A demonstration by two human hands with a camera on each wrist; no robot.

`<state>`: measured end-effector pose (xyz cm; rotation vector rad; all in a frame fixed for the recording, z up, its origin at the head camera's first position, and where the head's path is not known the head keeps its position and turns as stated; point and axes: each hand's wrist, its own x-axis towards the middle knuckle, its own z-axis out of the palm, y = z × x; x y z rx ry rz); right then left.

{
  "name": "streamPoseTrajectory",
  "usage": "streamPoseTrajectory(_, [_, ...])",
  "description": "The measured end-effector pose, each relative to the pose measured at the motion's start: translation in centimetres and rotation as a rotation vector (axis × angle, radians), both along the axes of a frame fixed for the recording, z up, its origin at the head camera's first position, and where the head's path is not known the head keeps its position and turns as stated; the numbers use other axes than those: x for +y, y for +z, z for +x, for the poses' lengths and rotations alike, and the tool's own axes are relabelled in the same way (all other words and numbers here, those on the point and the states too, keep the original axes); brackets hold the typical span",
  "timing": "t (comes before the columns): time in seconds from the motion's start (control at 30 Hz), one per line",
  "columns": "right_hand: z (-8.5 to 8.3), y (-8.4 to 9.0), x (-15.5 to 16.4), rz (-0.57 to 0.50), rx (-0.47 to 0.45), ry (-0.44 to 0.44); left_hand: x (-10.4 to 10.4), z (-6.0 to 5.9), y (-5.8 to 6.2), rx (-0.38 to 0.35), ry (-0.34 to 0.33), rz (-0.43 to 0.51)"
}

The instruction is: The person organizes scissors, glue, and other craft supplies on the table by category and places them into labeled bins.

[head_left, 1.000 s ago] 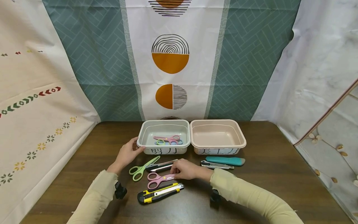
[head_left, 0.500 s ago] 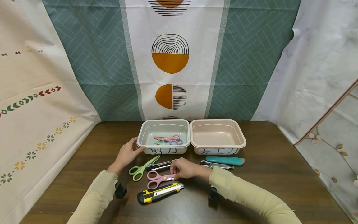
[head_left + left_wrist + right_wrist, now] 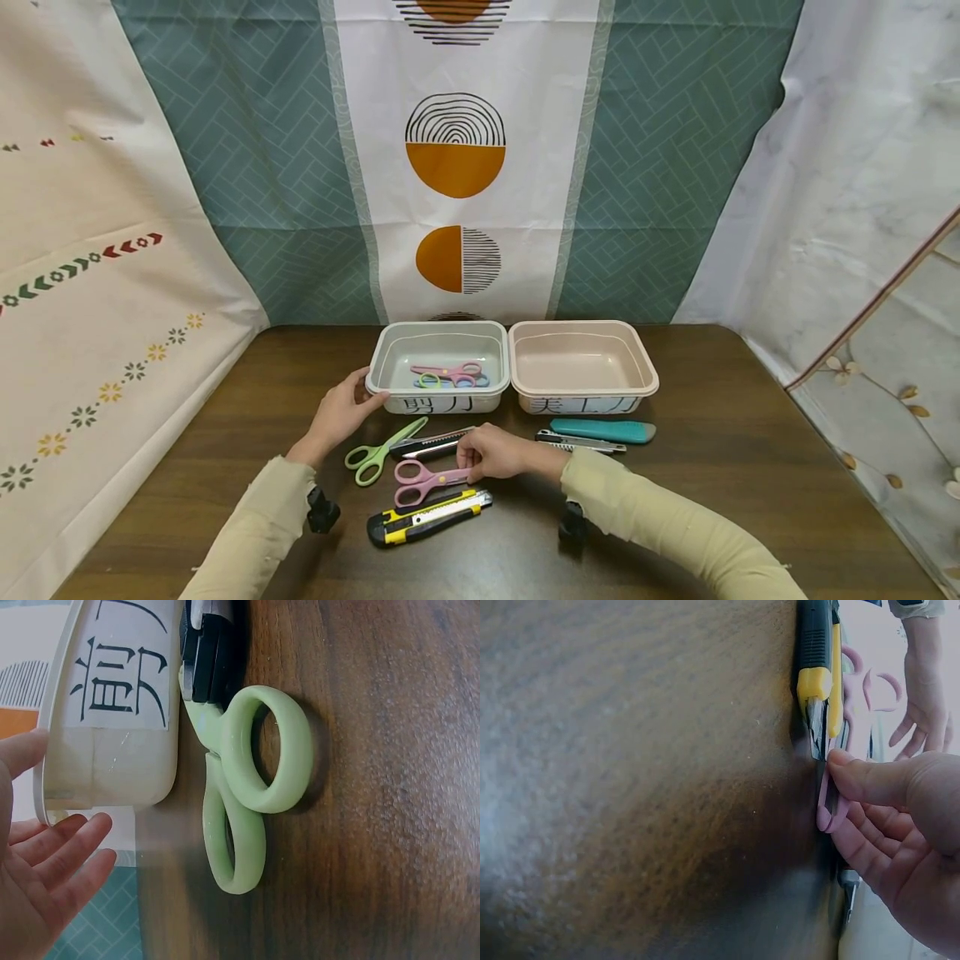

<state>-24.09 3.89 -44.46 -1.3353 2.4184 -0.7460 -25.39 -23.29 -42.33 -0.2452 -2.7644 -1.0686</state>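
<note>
At the centre of the dark, grainy wooden bench [image 3: 720, 467], the right hand [image 3: 498, 454] pinches the blade end of the pink scissors [image 3: 423, 482] between thumb and curled fingers [image 3: 870, 847]; the scissors lie flat, their smooth plastic loops pointing toward nine o'clock. Just at six o'clock of them lies a yellow-and-black utility knife [image 3: 427, 517], blocky, with a metal tip close to the pinching thumb. At twelve o'clock of the pink scissors rests a black utility knife [image 3: 431, 443], long and slim, and at ten o'clock the light green scissors [image 3: 375, 454], whose rounded matte loops show close up in the left wrist view, their blade end running under that black knife's end.

The left hand [image 3: 341, 414] rests with straight, relaxed fingers [image 3: 71, 847] against the near left corner of the pale green tub [image 3: 386, 350], a smooth rectangular plastic dish with rounded corners and a white label with black characters on its front wall. Inside it lie more small scissors [image 3: 450, 375], pink on top with a blue and a yellow-green loop showing.

Touching the tub at three o'clock stands a pink tub [image 3: 645, 375] of the same shape. In front of it lie a teal utility knife [image 3: 603, 430] and a silvery utility knife [image 3: 577, 442], side by side.
</note>
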Motion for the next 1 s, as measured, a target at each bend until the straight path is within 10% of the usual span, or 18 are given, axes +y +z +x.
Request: streamPoseTrajectory(1.0, [-0.4, 3.8, 0.7, -0.007, 0.143, 0.006, 0.0, 0.0, 0.0, -0.011, -0.001, 0.017])
